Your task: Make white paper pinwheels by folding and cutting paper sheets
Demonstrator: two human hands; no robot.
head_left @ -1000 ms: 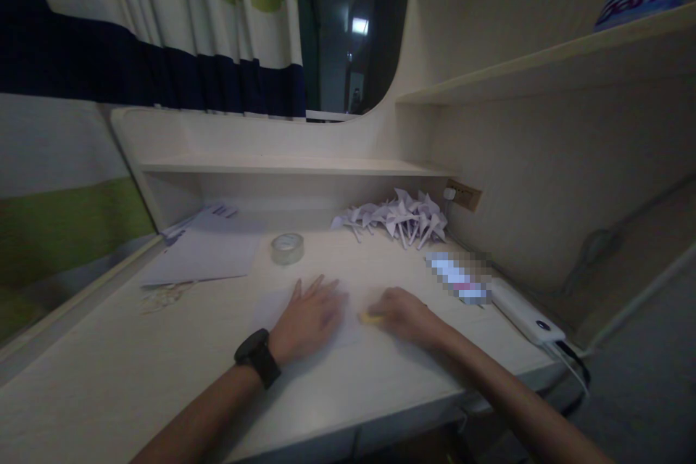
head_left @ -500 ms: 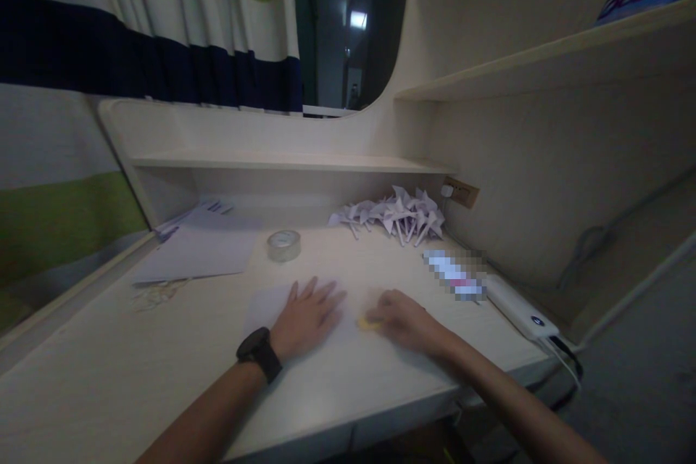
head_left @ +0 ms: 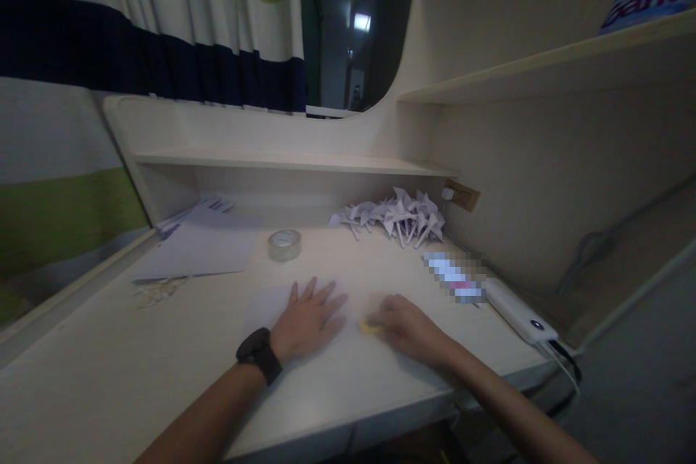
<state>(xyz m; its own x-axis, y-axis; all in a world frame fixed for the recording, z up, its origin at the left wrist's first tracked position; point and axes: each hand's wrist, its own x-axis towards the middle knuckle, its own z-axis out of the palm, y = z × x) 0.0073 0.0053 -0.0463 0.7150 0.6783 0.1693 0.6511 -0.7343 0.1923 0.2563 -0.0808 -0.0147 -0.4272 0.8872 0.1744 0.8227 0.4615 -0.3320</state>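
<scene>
While pressing a flat, seemingly unfolded sheet [head_left: 266, 302] onto the bench [head_left: 125, 377] with spread fingers of the left hand [head_left: 307, 319], clamps a blurred yellow object [head_left: 368, 325] in the fingers of the right hand [head_left: 405, 322] just beside, apparently mid-work, with folded paper pinwheels [head_left: 401, 214] already piled behind

Curtain [head_left: 179, 65] with white, green and dark blue bands – upper left, white pinwheels [head_left: 403, 213], cream desk [head_left: 135, 362], black watch [head_left: 259, 355], small yellow thing [head_left: 370, 327] at lower middle, blue label [head_left: 649, 6] with purple letters – upper right
</scene>
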